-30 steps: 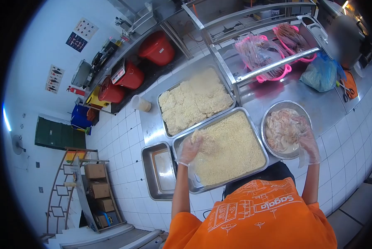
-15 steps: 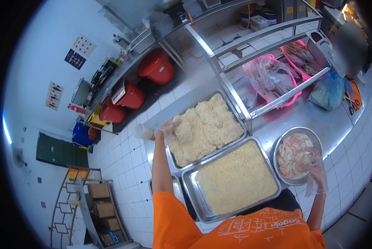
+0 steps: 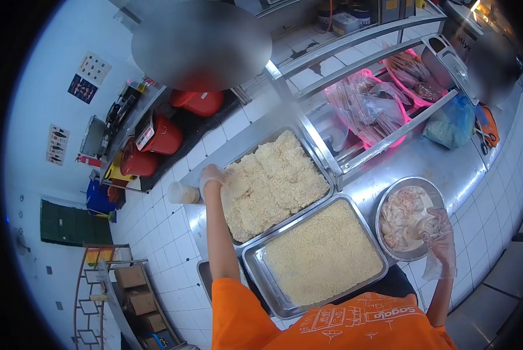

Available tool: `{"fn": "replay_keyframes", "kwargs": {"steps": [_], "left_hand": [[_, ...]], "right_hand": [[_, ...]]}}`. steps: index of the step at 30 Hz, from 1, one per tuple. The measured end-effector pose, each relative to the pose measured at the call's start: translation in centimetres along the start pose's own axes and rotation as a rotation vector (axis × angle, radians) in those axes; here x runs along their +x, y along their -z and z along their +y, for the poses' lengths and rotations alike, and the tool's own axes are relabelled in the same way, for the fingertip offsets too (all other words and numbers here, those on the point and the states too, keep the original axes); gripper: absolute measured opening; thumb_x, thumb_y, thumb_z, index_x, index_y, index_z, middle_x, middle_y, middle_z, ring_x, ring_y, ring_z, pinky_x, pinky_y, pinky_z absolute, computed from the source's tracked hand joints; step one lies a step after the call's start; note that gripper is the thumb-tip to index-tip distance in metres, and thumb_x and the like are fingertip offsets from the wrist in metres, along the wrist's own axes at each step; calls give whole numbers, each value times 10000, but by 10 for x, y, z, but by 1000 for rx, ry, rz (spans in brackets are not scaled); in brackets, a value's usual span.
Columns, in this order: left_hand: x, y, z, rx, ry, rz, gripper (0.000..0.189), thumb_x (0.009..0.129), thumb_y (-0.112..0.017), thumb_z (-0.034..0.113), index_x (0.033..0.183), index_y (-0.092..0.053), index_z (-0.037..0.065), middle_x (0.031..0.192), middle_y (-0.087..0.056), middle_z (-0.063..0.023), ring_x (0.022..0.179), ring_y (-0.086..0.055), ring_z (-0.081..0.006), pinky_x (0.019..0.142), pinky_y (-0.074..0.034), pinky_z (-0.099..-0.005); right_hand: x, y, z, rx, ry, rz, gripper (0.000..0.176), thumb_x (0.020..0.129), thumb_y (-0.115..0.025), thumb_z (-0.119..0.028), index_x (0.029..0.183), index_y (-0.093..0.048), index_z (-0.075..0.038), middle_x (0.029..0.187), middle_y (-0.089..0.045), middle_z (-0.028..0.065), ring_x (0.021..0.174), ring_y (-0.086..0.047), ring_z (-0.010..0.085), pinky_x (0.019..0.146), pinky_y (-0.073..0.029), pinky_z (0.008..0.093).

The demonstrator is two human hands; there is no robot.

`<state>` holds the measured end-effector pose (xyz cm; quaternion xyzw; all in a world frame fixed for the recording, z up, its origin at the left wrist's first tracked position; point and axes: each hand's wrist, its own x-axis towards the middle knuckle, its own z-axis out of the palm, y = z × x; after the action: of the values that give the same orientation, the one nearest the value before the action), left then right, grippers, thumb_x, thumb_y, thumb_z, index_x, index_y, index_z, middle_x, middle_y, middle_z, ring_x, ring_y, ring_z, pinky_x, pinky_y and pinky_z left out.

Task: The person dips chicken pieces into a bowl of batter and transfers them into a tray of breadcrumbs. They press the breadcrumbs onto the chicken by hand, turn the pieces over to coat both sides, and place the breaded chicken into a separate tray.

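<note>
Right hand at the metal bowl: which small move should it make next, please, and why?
Perhaps the right hand should lift one pale piece from the metal bowl towards the crumb tray: it reaches over the bowl's rim to the pieces, while no piece shows on the crumbs.

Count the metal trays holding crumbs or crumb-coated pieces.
2: the far tray of crumb-coated pieces, at the left hand, and the near tray of loose crumbs, left of the bowl. A third tray is mostly hidden; its contents cannot be told.
</note>
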<state>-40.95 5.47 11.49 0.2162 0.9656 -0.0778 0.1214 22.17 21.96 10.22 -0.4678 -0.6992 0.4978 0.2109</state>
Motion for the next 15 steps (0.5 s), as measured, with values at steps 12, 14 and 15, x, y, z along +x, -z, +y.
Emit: {"fn": "replay_keyframes", "kwargs": {"steps": [12,14,15], "left_hand": [[-14,-115,27,-1,-210,229,791,1032,-366,538,1625,-127,72,1691,-153,-150,1571,-85,-316,1253,-69,-534],[-15,-118,27,-31,-187,227,779,1040,-351,520,1628,-105,73,1693,-140,-152,1572,-78,-319,1256,-62,-524],[-14,-117,27,-31,-173,215,772,1042,-346,513,1628,-101,74,1693,-136,-155,1572,-72,-317,1257,-57,-520]], "right_hand": [[3,10,4,37,40,11,537,748,-789,24,1242,-599,-66,1201,-610,35,1159,-563,148,1016,-449,286],[6,16,4,191,10,-3,528,781,-803,-7,1261,-594,-72,1233,-611,33,1207,-550,146,1050,-438,288],[3,19,2,259,-11,-10,525,790,-797,-7,1267,-588,-73,1238,-606,32,1212,-545,146,1061,-428,289]]}}
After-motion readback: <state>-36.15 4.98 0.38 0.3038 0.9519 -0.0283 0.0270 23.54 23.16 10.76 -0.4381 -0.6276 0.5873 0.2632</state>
